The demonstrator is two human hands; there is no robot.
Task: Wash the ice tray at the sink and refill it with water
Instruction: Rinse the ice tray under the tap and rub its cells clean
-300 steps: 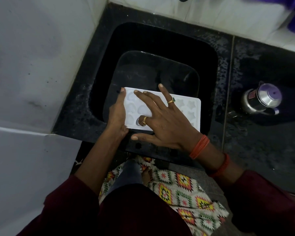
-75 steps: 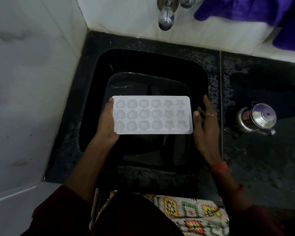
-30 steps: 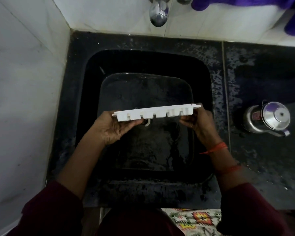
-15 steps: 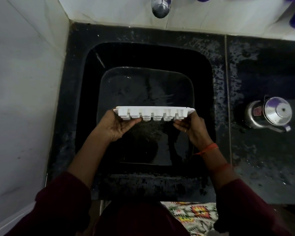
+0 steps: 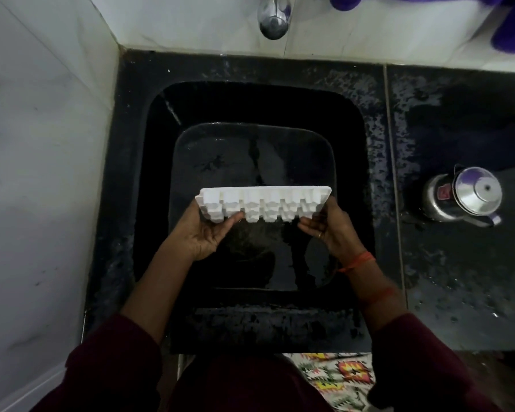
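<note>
The white ice tray (image 5: pixel 263 204) is held over the black sink (image 5: pixel 149 173), tipped away from me so its bumpy underside faces the camera. My left hand (image 5: pixel 204 231) grips its left end, thumb under the moulds. My right hand (image 5: pixel 327 226) grips the right end, fingers curled behind the rim. Its open face is hidden from me. A chrome tap (image 5: pixel 272 17) juts from the white wall above the sink's far edge; no water stream is visible.
A steel lidded pot (image 5: pixel 464 196) stands on the wet black counter (image 5: pixel 458 278) to the right. White tiled walls close the left and back. Purple cloth (image 5: pixel 512 28) hangs at the top right. A patterned mat (image 5: pixel 339 379) lies on the floor below.
The tray has gone from lying flat with its moulds up to tilted on edge, and over the last second it tipped further so more of the underside shows. Both hands stay on its ends.
</note>
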